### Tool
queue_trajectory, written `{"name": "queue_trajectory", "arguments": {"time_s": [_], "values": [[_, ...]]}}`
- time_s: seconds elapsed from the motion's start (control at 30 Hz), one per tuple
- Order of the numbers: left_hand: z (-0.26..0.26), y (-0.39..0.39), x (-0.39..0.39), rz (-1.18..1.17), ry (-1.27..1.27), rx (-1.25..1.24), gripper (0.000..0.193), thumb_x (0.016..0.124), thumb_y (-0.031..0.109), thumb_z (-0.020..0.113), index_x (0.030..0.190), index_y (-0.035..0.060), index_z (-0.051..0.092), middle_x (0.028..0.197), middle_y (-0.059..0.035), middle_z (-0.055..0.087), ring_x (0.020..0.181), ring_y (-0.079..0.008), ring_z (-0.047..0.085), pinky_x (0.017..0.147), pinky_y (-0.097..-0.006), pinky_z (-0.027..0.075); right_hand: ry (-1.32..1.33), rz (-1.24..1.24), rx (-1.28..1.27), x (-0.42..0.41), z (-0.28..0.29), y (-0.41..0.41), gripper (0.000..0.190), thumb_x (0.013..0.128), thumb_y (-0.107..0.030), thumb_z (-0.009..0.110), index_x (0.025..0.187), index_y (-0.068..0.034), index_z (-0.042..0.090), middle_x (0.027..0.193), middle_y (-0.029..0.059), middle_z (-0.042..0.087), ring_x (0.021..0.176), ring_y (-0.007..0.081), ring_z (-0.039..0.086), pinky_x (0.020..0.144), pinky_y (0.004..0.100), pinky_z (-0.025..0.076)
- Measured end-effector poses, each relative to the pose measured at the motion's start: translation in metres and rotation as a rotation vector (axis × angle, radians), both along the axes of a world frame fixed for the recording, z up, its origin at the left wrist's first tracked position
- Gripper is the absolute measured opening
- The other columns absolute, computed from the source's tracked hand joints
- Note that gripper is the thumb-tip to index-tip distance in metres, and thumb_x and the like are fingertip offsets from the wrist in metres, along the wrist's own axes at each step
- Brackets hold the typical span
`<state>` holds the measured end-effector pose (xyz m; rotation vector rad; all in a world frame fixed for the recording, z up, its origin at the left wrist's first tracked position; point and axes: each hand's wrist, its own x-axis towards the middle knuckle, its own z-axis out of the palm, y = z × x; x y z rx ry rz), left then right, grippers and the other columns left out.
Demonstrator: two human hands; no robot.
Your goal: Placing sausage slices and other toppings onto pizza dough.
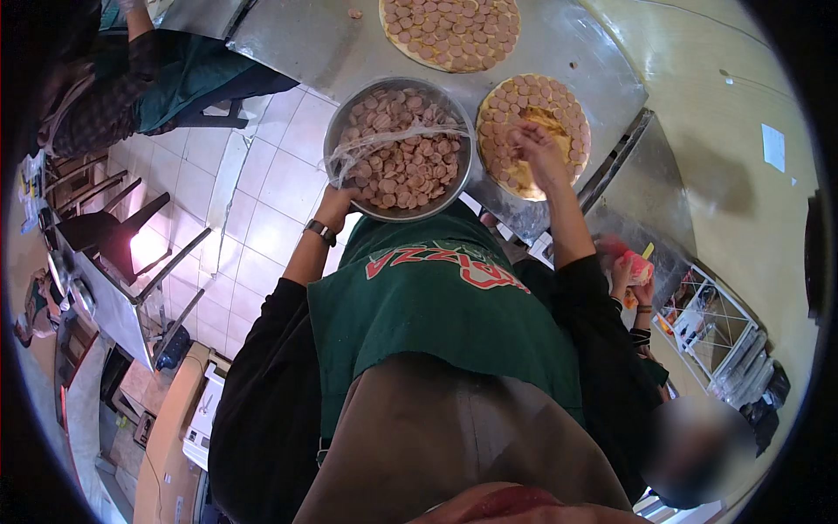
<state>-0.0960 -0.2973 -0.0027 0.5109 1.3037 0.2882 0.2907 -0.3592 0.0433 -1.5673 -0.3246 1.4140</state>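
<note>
My left hand (337,205) grips the lower left rim of a round metal bowl (466,173). Many thin sausage slices (409,173) fill the bowl, and a strip of clear plastic film (399,135) lies across them. My right hand (541,152) is over a round pizza base (524,188), its fingers curled together; whether a slice is between them is too blurred to tell. Sausage slices cover much of this base, while a yellowish patch of sauce shows bare around and below the hand. Farther back, a second pizza base (452,36) is covered with slices.
Both bases lie on a metal table (314,49), with a gap at its right before another metal surface (645,177). A co-worker's arm (139,26) is at upper left. Another person's hands (630,272) hold a red-and-white item at right. A black chair (108,236) stands left.
</note>
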Motion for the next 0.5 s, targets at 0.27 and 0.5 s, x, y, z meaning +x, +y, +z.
{"name": "queue_trajectory", "arguments": {"time_s": [0.27, 0.5], "values": [[0.000, 0.004, 0.003, -0.055, 0.001, -0.005, 0.050, 0.069, -0.005, 0.056, 0.118, -0.0031, 0.048, 0.099, -0.0132, 0.061, 0.075, -0.0238, 0.065, 0.062, -0.0329, 0.058, -0.487, 0.099, -0.109, 0.075, -0.060, 0.021, 0.018, 0.081, -0.007, 0.067, 0.098, -0.002, 0.065, 0.086, 0.0063, 0.068, 0.074, 0.0145, 0.062, 0.067, 0.0265, 0.050], [-0.001, 0.000, 0.001, -0.044, 0.032, 0.004, 0.048, 0.070, -0.005, 0.056, 0.116, -0.0025, 0.049, 0.096, -0.0111, 0.060, 0.075, -0.0219, 0.063, 0.061, -0.0322, 0.056, -1.091, 0.189, 0.002, 0.076, -0.064, 0.034, 0.017, 0.078, -0.007, 0.068, 0.093, 0.001, 0.066, 0.083, 0.0082, 0.068, 0.076, 0.0158, 0.063, 0.070, 0.0288, 0.051]]}}
